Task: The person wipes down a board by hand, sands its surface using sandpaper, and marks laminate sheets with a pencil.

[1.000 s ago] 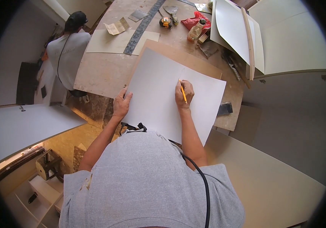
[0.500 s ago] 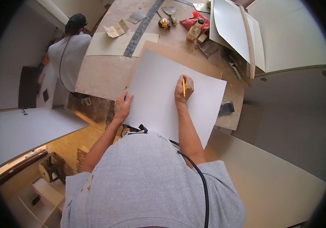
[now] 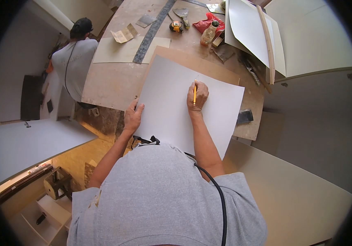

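A large white sheet (image 3: 167,110) lies in front of me, its far edge over a brown board (image 3: 200,62) on the worktable. My right hand (image 3: 197,96) rests on the sheet, fingers closed around a yellow pencil (image 3: 194,95) whose tip points away from me. Faint marks show on the sheet just beyond the tip. At the sheet's left edge, my left hand (image 3: 133,117) grips it with the thumb on top; the other fingers are partly hidden.
On the worktable (image 3: 106,82) are a metal strip (image 3: 153,35), a tape measure (image 3: 176,27), a scraper (image 3: 183,17), a bottle (image 3: 209,33) and a red bag (image 3: 202,25). White panels stand at right. Another person (image 3: 75,57) is at the far left.
My right hand has shifted slightly left on the sheet, and the pencil's tilt has changed a little. My left hand keeps its place at the edge.
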Available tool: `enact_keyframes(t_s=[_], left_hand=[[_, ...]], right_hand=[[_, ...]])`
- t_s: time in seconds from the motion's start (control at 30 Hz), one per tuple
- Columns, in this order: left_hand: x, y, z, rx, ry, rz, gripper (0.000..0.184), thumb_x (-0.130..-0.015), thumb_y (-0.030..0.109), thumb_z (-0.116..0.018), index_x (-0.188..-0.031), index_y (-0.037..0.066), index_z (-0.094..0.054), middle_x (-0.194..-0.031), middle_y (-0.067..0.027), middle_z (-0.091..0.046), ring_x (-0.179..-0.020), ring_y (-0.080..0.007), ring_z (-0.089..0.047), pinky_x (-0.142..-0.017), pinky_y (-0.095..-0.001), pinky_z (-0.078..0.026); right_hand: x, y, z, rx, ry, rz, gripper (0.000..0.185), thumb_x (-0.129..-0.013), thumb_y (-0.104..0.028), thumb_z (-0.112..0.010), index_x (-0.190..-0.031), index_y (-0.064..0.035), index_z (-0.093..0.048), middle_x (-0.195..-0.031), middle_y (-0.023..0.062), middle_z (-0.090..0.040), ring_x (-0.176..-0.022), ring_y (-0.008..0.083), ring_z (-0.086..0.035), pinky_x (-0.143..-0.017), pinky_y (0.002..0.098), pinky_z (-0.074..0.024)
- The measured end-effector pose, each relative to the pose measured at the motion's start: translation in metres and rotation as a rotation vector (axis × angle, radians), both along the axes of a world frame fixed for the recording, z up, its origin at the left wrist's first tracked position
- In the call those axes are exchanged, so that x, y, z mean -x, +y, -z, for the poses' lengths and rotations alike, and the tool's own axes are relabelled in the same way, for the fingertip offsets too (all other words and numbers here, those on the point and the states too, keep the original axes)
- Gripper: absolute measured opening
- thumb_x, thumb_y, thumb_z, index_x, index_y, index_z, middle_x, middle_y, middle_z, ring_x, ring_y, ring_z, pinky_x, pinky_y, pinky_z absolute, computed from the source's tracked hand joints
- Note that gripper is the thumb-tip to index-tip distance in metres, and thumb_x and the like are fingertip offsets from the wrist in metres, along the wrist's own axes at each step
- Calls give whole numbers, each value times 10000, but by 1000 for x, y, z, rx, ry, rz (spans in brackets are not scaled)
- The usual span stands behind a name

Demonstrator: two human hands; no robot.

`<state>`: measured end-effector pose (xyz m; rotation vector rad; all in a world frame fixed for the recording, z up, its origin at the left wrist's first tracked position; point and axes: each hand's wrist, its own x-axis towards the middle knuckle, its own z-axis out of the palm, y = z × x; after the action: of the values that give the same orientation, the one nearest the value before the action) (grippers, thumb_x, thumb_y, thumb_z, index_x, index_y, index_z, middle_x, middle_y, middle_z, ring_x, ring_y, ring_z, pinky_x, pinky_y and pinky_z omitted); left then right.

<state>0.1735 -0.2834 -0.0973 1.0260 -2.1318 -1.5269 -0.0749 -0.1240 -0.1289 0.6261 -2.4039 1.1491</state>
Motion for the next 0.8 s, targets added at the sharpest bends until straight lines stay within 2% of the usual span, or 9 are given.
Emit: enact_keyframes(t_s=[0.2, 0.3, 0.37, 0.4, 0.47, 0.53, 0.57, 0.67, 0.8], left_hand=[[1, 0, -1, -7, 19, 6, 379, -1036, 191, -622, -1357, -11, -646, -1196, -115, -742, -1084, -160, -660, -966, -320, -516], [1, 1, 0, 12, 38, -17, 343, -1022, 221, -627, -1301, 27, -675, -1134, -163, -760, -1047, -254, -720, -931, -370, -539], [-1, -3, 6, 4, -12, 20, 370, -1040, 179, -617, -1361, -3, -647, -1183, -94, -742, -1056, -142, -655, -944, -312, -521], [-2, -3, 11, 4, -9, 18, 370, -1040, 179, -617, -1361, -3, -647, -1183, -94, -742, -1056, -142, -655, -944, -312, -521], [-2, -3, 20, -7, 96, -22, 342, -1017, 225, -634, -1293, 29, -678, -1134, -167, -758, -1045, -263, -719, -939, -375, -535], [-1, -3, 18, -17, 109, -17, 341, -1016, 225, -635, -1292, 30, -679, -1132, -165, -759, -1045, -262, -718, -940, -374, -534], [-2, -2, 17, -26, 115, -16, 340, -1015, 225, -635, -1290, 31, -681, -1131, -163, -759, -1044, -261, -717, -940, -373, -533], [-3, -5, 21, -56, 104, 0, 340, -1013, 224, -636, -1295, 38, -681, -1136, -153, -760, -1045, -253, -713, -935, -369, -533], [-3, -3, 14, 5, 85, 13, 335, -1014, 220, -633, -1296, 44, -681, -1141, -145, -759, -1041, -246, -711, -927, -363, -532]], right_hand=[[-2, 0, 1, 12, 9, 35, 61, -903, -47, -673, -941, -14, -639, -963, 162, -673, -984, 369, -638, -897, 478, -501], [-1, 1, 5, -3, 17, 45, 72, -898, -46, -666, -954, -7, -644, -964, 170, -670, -990, 382, -630, -895, 482, -503], [1, 0, 6, -26, 25, 36, 80, -896, -47, -664, -961, -5, -649, -964, 173, -670, -989, 392, -626, -894, 486, -505], [1, 0, 4, 8, 45, 38, 89, -908, -65, -674, -965, -1, -651, -954, 161, -674, -952, 363, -640, -873, 468, -515], [2, 4, 0, 43, 70, 43, 103, -921, -83, -684, -969, 3, -653, -944, 150, -679, -915, 334, -653, -853, 451, -526], [6, 13, -12, 446, -461, 149, 145, -949, -124, -709, -969, 9, -656, -927, 98, -699, -850, 225, -667, -791, 382, -540], [18, 24, 2, 624, -503, 127, 189, -966, -156, -724, -984, 16, -650, -935, 70, -708, -840, 149, -660, -775, 309, -544], [15, 57, -25, 938, -638, 9, 172, -974, -137, -705, -1009, 19, -643, -967, 85, -710, -876, 145, -668, -819, 278, -553], [-5, 91, -41, 942, -752, 12, 164, -992, -135, -680, -1035, 16, -631, -993, 101, -711, -891, 129, -665, -850, 265, -557]])
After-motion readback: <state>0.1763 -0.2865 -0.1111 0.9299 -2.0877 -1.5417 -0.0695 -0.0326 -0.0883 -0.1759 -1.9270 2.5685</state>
